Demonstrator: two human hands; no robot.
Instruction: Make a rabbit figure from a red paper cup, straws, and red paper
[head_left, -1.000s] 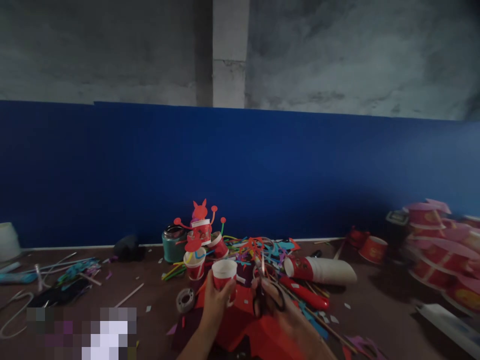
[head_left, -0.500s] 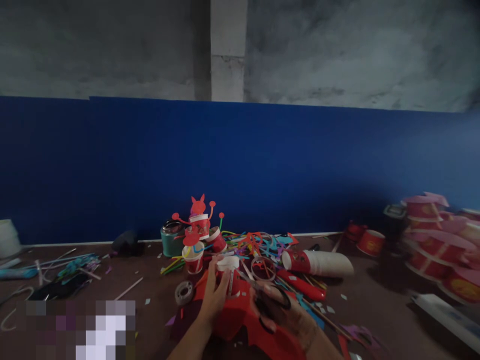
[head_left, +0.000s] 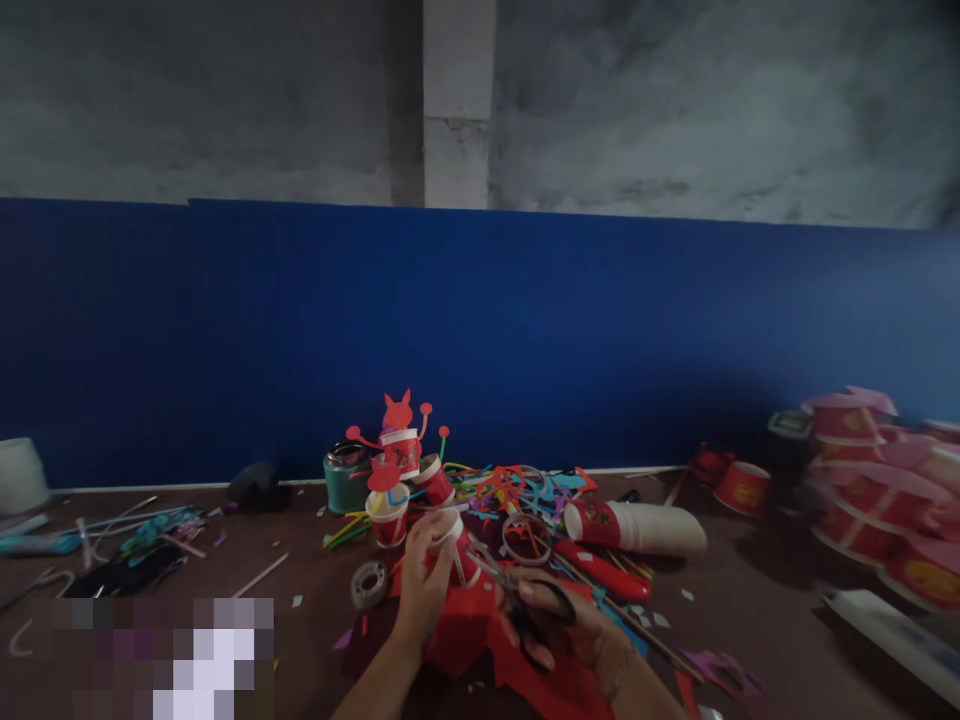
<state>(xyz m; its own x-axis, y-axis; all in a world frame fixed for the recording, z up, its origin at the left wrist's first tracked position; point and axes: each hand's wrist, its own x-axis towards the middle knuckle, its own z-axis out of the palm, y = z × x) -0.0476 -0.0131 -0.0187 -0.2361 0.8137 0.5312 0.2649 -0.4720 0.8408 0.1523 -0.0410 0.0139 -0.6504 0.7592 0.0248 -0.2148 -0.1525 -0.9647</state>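
Note:
A red and white paper cup is gripped in my left hand, its white end tipped up and partly covered by my fingers. A pale strip runs along the cup's side. My right hand holds black-handled scissors, fingers through the loops. The blades are parted and point toward the cup's side; whether they touch it I cannot tell. Red paper lies beneath both hands. Left of my left hand is a roll of tape.
Behind the hands stand a red paper figure on cups and a teal jar. Coloured scraps pile up beside them. A stack of cups lies on its side to the right. Pink-topped cups crowd the far right.
My left hand has turned and tilted the cup, and its fingers have shifted around the white end. The scissors have shifted slightly and the blades appear more parted.

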